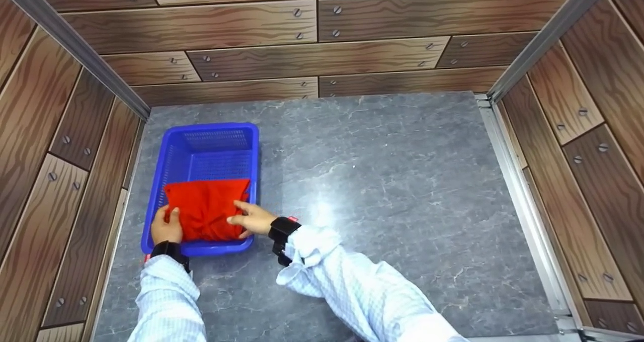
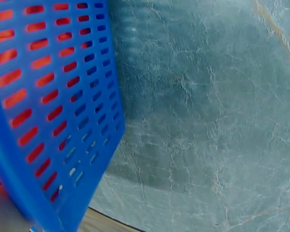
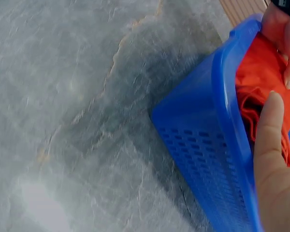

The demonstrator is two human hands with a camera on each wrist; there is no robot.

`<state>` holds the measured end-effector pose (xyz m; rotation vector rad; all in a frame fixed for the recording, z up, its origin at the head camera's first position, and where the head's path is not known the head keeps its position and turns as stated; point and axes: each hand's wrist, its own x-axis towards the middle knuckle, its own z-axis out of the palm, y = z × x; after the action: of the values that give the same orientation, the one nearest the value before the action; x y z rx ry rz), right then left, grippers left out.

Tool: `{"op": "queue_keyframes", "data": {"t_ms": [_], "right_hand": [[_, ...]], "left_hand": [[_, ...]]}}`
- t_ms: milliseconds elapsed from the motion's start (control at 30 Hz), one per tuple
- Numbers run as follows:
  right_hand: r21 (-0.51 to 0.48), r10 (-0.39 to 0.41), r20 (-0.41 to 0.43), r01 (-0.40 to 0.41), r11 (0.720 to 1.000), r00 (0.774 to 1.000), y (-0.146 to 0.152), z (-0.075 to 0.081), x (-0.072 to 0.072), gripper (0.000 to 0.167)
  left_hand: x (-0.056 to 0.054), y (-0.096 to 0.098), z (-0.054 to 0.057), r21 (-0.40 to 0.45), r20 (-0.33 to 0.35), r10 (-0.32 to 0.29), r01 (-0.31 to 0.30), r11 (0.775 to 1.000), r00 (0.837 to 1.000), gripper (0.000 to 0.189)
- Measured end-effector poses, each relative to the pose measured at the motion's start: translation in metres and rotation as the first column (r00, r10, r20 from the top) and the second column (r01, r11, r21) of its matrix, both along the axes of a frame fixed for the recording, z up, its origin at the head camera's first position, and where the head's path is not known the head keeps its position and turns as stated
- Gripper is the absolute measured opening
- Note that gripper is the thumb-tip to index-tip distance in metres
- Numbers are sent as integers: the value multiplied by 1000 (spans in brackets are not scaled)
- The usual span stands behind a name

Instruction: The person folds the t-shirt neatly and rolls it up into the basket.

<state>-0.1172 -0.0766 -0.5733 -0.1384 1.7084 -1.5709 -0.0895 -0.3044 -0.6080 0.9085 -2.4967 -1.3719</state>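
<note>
A folded red cloth [image 1: 207, 206] lies in the near half of a blue plastic basket [image 1: 255, 151], with its far edge fairly straight and its near part creased. My left hand [image 1: 167, 227] rests at the cloth's left side by the basket wall, thumb over the cloth and some fingertips hidden. From the right, my right hand [image 1: 255, 219] reaches over the rim with its fingers spread and touching the cloth. Its thumb lies straight along bunched folds in the right wrist view. Red shows through the slotted basket wall [image 2: 94, 94] in the left wrist view.
The basket stands on a grey marbled surface [image 1: 392, 191], near the left wood-patterned wall [image 1: 65, 191]. Similar panels [image 1: 322, 25] rise at the back and right. A metal rail [image 1: 523, 206] runs along the right edge.
</note>
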Motion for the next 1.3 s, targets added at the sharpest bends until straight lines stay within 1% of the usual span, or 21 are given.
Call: {"op": "queue_keyframes", "data": {"t_ms": [200,300,433,567,733,900,1033,1167,1300], "right_hand": [[-5,-53,27,53,999,998,-3,1,3,69],[0,-81,31,81,997,996,-3,1,5,68],[6,-97,31,97,995,995,-2,1,6,68],[15,-100,22,100,995,995,-2,1,7,67],[7,-118,25,118,993,993,-1,0,6,67],[-2,-115,31,115,993,993,0,2,5,67],[-9,-104,26,104,995,994,3,6,3,66],[-17,-101,17,101,995,995,7,9,-2,64],[-37,-141,2,141,989,990,12,8,-8,61]], "left_hand": [[-1,3,0,-1,56,-18,18,1000,998,38],[-1,3,-2,3,89,-27,27,1000,996,40],[-1,3,-4,-12,123,-27,29,1000,992,40],[-3,5,-6,-22,127,-25,28,999,992,39],[-6,4,-7,-1,129,-31,31,1000,991,40],[-7,5,-6,19,146,-35,33,999,989,43],[-7,5,-4,37,156,-20,14,999,988,50],[-8,4,-2,44,162,21,-28,999,987,56],[-9,7,-2,45,153,46,-53,998,987,59]]}}
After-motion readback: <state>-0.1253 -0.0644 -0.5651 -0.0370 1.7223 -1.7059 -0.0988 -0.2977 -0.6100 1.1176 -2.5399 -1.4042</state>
